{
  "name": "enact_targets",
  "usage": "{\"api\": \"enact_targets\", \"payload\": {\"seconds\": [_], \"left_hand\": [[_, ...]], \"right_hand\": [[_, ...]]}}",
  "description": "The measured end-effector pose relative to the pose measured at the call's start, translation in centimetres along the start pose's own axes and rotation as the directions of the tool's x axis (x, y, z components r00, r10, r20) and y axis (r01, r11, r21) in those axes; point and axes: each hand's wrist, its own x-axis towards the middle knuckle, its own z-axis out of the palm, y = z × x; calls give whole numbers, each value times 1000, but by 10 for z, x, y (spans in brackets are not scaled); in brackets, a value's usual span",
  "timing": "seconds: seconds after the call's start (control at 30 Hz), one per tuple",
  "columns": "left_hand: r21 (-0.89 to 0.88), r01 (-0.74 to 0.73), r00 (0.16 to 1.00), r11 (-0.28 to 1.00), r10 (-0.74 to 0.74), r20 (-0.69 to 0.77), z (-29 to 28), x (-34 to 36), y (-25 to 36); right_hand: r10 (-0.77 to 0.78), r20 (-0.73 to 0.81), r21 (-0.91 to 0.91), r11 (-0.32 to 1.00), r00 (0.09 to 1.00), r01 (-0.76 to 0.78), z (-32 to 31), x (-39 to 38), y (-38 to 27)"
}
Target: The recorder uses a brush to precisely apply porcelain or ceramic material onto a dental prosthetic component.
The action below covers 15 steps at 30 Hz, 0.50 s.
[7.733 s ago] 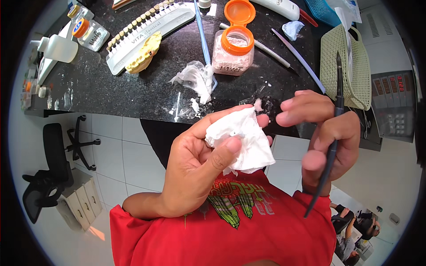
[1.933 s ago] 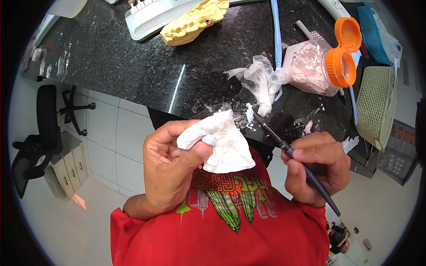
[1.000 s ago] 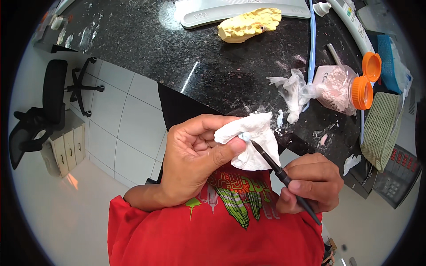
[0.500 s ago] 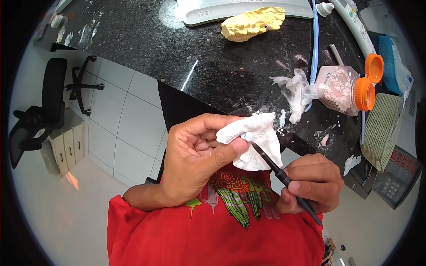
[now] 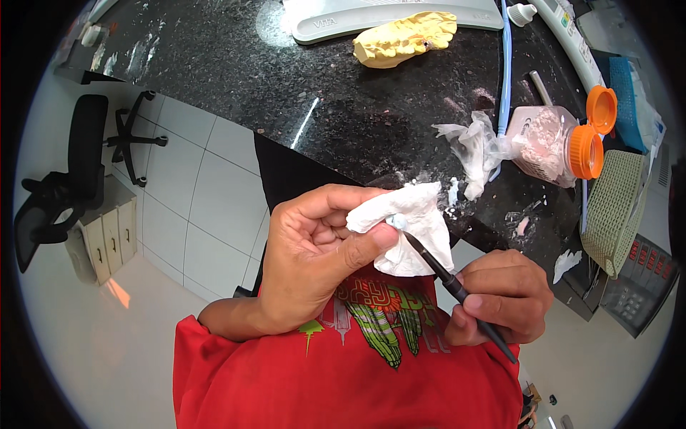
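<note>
Pinched between the thumb and fingers of my left hand are a crumpled white tissue and a small pale blue piece, which lies against the tissue by the thumb tip. My right hand grips a slim black brush-like tool the way one holds a pen. Its narrow end points up and left and meets the pale blue piece. The exact shape of that end is too small to make out.
On the dark speckled counter are a yellow dental model, a grey tray, crumpled clear plastic, a tipped jar of pink powder with an orange lid, and a green basket. A black chair stands left.
The tissue and the pale blue piece have shifted very slightly left. Both hands keep their grip, with the tool's end still at the piece.
</note>
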Motion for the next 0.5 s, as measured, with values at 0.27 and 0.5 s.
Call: {"api": "enact_targets", "payload": {"seconds": [0.27, 0.5], "left_hand": [[-21, 14, 1000, 1000, -14, 11, -2, 0, 0], [-12, 12, 1000, 1000, -12, 12, -1, 0, 0]], "right_hand": [[-6, 3, -21, 1000, 1000, 6, 2, -1, 1], [-1, 13, -17, 1000, 1000, 1, 0, 0, 0]]}}
